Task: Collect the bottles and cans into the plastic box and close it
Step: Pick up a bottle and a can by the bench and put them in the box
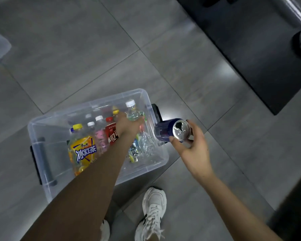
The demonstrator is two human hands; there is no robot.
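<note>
Left hand (pixel 129 126) reaches down into the plastic box (pixel 42 126), fingers wrapped around a clear bottle (pixel 133 111) with a white cap. My right hand (pixel 192 146) grips a dark blue can (pixel 170 130), opened top facing me, just beside the box's right rim. Inside the box stand a yellow tea bottle (pixel 83 150), a pink bottle (pixel 101 136) and a red one (pixel 112 133). Box sits open on the grey tiled floor (pixel 76 49), my white sneaker (pixel 152 214) near it.

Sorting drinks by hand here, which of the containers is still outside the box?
The blue can in the right hand, beside the plastic box; every other bottle is already inside it.
</note>
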